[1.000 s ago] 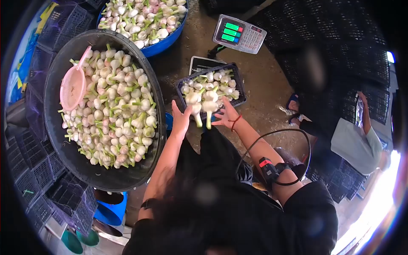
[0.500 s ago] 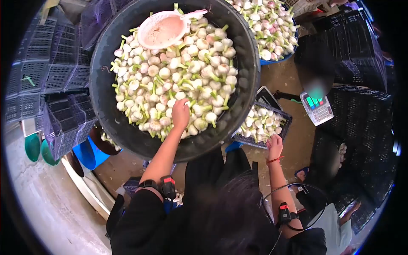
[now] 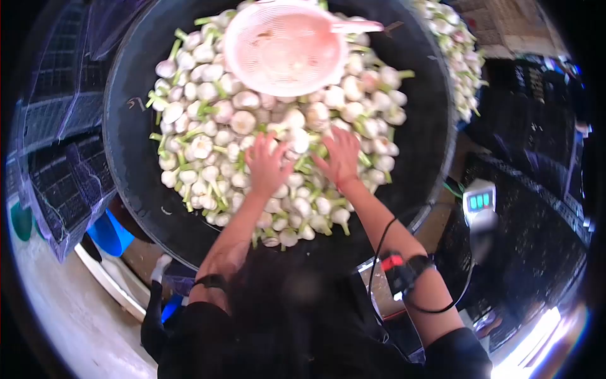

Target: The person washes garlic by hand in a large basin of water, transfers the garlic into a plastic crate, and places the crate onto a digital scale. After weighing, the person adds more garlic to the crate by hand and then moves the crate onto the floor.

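Note:
A large round black tub (image 3: pixel 129 158) holds a heap of white garlic bulbs (image 3: pixel 243 122) with short green stems. On the near-middle part of the heap rests my left hand (image 3: pixel 266 165), its fingers spread over the bulbs. Just to its right, my right hand (image 3: pixel 341 156) also lies on the garlic with fingers apart. Neither hand is closed round a bulb. Beyond both hands, a pink plastic strainer (image 3: pixel 284 50) sits on the heap, its handle pointing right.
Black crates (image 3: pixel 72 183) stand at the left, near a blue container (image 3: pixel 110 234). Another heap of garlic (image 3: pixel 449 50) is at the upper right. A scale with a lit green display (image 3: pixel 480 201) is on the right, near dark crates (image 3: pixel 511 252).
My right hand has moved from the small crate of garlic at the right into the tub. My left hand has opened on the heap. The view has shifted closer over the tub.

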Available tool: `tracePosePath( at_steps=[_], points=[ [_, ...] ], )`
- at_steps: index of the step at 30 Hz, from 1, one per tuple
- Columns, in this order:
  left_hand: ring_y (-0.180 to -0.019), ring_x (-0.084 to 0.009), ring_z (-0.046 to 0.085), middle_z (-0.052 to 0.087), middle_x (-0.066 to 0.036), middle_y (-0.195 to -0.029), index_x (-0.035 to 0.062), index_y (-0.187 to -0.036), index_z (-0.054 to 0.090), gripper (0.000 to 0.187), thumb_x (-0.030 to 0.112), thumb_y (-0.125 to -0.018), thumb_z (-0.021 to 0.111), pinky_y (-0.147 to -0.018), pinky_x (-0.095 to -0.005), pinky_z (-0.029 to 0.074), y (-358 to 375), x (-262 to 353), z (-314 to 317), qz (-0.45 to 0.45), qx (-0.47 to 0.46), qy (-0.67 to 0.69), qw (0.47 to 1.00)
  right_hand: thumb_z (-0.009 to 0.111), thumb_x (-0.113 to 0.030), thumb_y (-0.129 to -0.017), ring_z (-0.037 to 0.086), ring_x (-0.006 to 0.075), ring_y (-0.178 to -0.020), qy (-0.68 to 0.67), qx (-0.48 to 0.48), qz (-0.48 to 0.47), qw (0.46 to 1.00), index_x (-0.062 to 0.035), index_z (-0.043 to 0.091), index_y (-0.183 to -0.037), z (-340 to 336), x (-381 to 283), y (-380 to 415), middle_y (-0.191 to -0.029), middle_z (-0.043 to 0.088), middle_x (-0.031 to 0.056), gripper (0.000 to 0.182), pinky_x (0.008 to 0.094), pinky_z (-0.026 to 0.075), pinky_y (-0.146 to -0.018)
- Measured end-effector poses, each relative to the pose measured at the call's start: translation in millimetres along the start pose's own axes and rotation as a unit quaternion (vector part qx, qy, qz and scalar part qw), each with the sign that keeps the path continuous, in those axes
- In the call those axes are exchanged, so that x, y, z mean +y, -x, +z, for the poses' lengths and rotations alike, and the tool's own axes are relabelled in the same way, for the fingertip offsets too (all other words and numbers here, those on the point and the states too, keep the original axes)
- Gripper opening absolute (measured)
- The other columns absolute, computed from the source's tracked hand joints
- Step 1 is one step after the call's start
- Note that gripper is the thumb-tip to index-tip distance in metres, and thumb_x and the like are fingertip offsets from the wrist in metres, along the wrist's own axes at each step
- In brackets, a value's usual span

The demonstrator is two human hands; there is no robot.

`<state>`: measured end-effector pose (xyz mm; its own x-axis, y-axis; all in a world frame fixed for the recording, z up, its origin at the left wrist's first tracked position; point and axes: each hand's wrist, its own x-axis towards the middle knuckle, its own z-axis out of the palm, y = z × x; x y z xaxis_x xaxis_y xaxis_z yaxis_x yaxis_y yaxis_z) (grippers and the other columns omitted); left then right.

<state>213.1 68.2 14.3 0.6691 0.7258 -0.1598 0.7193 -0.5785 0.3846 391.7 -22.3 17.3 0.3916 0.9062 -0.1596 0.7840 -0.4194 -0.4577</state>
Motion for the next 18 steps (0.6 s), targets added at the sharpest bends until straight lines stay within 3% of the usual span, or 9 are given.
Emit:
tracePosePath(
  at_steps=[3, 8, 11, 12, 13, 15, 16, 17, 18],
  points=[
    [-0.125, -0.0360, 0.023, 0.031, -0.008, -0.135, 0.0228, -0.124, 0.046, 0.057, 0.043, -0.072, 0.059, -0.100, -0.0569, 0.016, 12, -14, 32, 0.044, 0.005, -0.053, 0.998, 0.073, -0.034, -0.058, 0.027, 0.0314, -0.119, 0.049, -0.090, -0.023, 0.994, -0.0210, 0.061, -0.091, 19, 5, 29, -0.123, 0.037, 0.0056, 0.038, 0.0568, 0.019, -0.096],
    [-0.126, -0.0381, 0.019, 0.020, -0.010, -0.140, 0.0194, -0.123, 0.048, 0.056, 0.039, -0.072, 0.059, -0.100, -0.0586, 0.016, 0, -47, 93, 0.064, 0.014, -0.005, 0.998, 0.063, -0.031, -0.069, 0.031, 0.0358, -0.115, 0.128, -0.227, 0.044, 0.965, -0.0205, 0.056, -0.102, 76, 21, 5, -0.121, 0.043, 0.0100, 0.035, 0.0603, 0.018, -0.094],
    [-0.123, -0.0360, 0.027, 0.027, -0.009, -0.138, 0.0172, -0.118, 0.051, 0.051, 0.039, -0.073, 0.056, -0.097, -0.0590, 0.020, 0, -72, 159, 0.009, -0.022, 0.086, 0.996, 0.057, -0.030, -0.074, 0.030, 0.0351, -0.117, 0.093, -0.101, 0.053, 0.989, -0.0179, 0.055, -0.106, 168, 78, 18, -0.121, 0.043, 0.0121, 0.034, 0.0547, 0.021, -0.097],
    [-0.123, -0.0360, 0.027, 0.027, -0.009, -0.138, 0.0172, -0.118, 0.051, 0.051, 0.039, -0.073, 0.056, -0.097, -0.0590, 0.020, -5, -69, 151, 0.006, -0.009, 0.086, 0.996, 0.048, -0.018, -0.077, 0.037, 0.0339, -0.116, 0.200, -0.199, -0.007, 0.959, -0.0047, 0.053, -0.110, 109, 20, -13, -0.117, 0.048, 0.0189, 0.036, 0.0508, 0.029, -0.094],
    [-0.113, -0.0342, 0.035, 0.036, -0.010, -0.127, 0.0146, -0.113, 0.053, 0.044, 0.036, -0.074, 0.056, -0.092, -0.0540, 0.027, -9, -63, 128, 0.004, -0.046, 0.100, 0.994, 0.048, -0.018, -0.077, 0.037, 0.0339, -0.116, 0.203, -0.192, -0.018, 0.960, -0.0047, 0.053, -0.110, 91, 1, -27, -0.117, 0.048, 0.0189, 0.036, 0.0508, 0.029, -0.094],
    [-0.094, -0.0307, 0.051, 0.053, -0.013, -0.103, 0.0095, -0.103, 0.057, 0.032, 0.029, -0.077, 0.056, -0.082, -0.0440, 0.039, -19, -53, 67, -0.001, -0.117, 0.124, 0.985, 0.048, -0.016, -0.077, 0.050, 0.0334, -0.106, 0.244, -0.493, -0.055, 0.833, -0.0044, 0.056, -0.105, 70, -29, -56, -0.109, 0.055, 0.0198, 0.031, 0.0449, 0.039, -0.088],
    [-0.085, -0.0289, 0.058, 0.061, -0.015, -0.092, 0.0069, -0.098, 0.059, 0.027, 0.026, -0.079, 0.056, -0.077, -0.0390, 0.046, -22, -50, 43, -0.001, -0.154, 0.136, 0.979, 0.048, -0.017, -0.079, 0.056, 0.0350, -0.091, 0.155, -0.307, 0.047, 0.938, -0.0045, 0.058, -0.099, 70, -34, -42, -0.097, 0.059, 0.0193, 0.025, 0.0409, 0.045, -0.079],
    [-0.085, -0.0289, 0.058, 0.061, -0.015, -0.092, 0.0069, -0.098, 0.059, 0.027, 0.026, -0.079, 0.056, -0.077, -0.0390, 0.046, -11, -51, 23, -0.001, -0.150, 0.134, 0.980, 0.048, -0.017, -0.079, 0.056, 0.0350, -0.091, 0.155, -0.303, 0.044, 0.939, -0.0045, 0.058, -0.099, 72, -31, -39, -0.097, 0.059, 0.0193, 0.025, 0.0409, 0.045, -0.079],
    [-0.085, -0.0271, 0.059, 0.062, -0.014, -0.089, 0.0057, -0.096, 0.061, 0.025, 0.023, -0.078, 0.058, -0.078, -0.0377, 0.046, 8, -59, 5, -0.109, -0.054, 0.292, 0.949, 0.049, -0.017, -0.079, 0.055, 0.0362, -0.089, 0.064, -0.229, -0.007, 0.971, -0.0047, 0.058, -0.098, 52, -50, -43, -0.097, 0.058, 0.0192, 0.024, 0.0412, 0.045, -0.078]
  ],
)
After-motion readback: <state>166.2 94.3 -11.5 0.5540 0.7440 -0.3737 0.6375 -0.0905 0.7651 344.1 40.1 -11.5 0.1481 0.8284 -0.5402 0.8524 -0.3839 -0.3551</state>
